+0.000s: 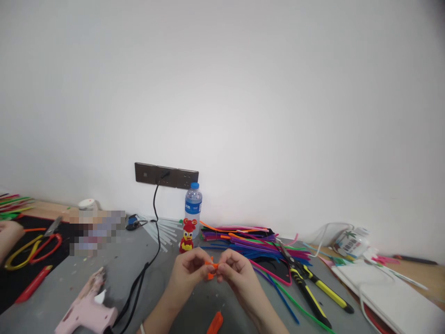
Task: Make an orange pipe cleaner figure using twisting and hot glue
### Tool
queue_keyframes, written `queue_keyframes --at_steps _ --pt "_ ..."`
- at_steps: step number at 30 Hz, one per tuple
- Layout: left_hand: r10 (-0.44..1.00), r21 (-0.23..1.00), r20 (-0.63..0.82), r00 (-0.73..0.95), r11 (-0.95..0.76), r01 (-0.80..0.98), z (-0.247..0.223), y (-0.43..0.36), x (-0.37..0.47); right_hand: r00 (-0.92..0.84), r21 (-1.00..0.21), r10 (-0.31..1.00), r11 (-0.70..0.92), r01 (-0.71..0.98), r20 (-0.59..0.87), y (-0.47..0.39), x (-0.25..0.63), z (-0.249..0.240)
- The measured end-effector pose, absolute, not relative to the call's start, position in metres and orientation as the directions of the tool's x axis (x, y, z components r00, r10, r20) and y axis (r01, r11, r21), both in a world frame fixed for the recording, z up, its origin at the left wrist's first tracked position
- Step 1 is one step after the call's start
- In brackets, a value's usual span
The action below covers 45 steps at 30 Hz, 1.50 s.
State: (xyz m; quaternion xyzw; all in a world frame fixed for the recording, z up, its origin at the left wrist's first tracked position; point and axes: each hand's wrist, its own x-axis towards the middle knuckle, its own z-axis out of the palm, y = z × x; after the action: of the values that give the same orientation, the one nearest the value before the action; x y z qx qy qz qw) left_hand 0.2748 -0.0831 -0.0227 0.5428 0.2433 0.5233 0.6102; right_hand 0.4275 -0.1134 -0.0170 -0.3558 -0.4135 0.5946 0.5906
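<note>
My left hand (pixel 192 269) and my right hand (pixel 235 272) meet low in the middle of the view, fingertips pinched on a small orange piece (pixel 211 269). The fingers partly cover it, so its full shape and material are unclear. Below them, a larger orange piece (pixel 215 323) lies on the grey mat (pixel 153 306), cut off by the lower edge of the view. Just behind my left hand stands a small red and yellow figure (pixel 188 235) with big round eyes. A water bottle (pixel 193 208) with a blue cap is behind the figure.
Bundled coloured pipe cleaners (pixel 239 239) and yellow-black pliers (pixel 309 287) lie right. Left are a pink glue gun (pixel 86 313), its black cord (pixel 139 283), scissors (pixel 38 246), a red-handled tool (pixel 33 285) and another person's hand (pixel 9 235). White sheets (pixel 385 297) lie far right.
</note>
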Motion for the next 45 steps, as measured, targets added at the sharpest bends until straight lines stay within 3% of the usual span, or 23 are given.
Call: queue_keyframes --at_steps 6,11,15,20,25,32,38,45 --pt "0.955 0.884 0.196 0.223 -0.073 -0.461 -0.03 -0.085 0.283 0.002 -0.831 1.0 -0.002 -0.557 -0.004 -0.113 0.42 -0.02" --pt "0.943 0.874 0.102 0.317 0.067 -0.481 -0.032 -0.082 0.284 0.024 -0.837 0.999 -0.007 -0.547 -0.024 -0.109 0.425 -0.025" --pt "0.884 0.945 0.033 0.466 0.123 -0.302 -0.03 -0.077 0.277 -0.065 -0.934 0.997 -0.057 -0.353 -0.036 -0.106 0.438 -0.025" --pt "0.87 0.996 0.079 0.488 -0.044 -0.084 -0.036 -0.074 0.276 -0.096 -0.998 0.995 -0.013 -0.061 -0.007 -0.104 0.446 -0.026" --pt "0.848 0.999 0.026 0.53 0.004 -0.055 -0.038 -0.074 0.277 -0.098 -0.995 0.993 0.076 0.071 0.069 -0.104 0.444 -0.026" --pt "0.832 0.985 -0.027 0.554 0.118 -0.129 -0.029 -0.076 0.274 -0.102 -0.983 0.979 0.182 0.023 0.178 -0.108 0.443 -0.022" --pt "0.853 0.951 -0.08 0.516 0.22 -0.216 -0.025 -0.079 0.275 -0.155 -0.985 0.974 0.155 -0.069 0.164 -0.111 0.447 -0.012" --pt "0.857 0.955 -0.035 0.514 0.18 -0.237 -0.031 -0.076 0.277 -0.128 -0.988 0.98 0.147 -0.048 0.152 -0.108 0.449 -0.016"
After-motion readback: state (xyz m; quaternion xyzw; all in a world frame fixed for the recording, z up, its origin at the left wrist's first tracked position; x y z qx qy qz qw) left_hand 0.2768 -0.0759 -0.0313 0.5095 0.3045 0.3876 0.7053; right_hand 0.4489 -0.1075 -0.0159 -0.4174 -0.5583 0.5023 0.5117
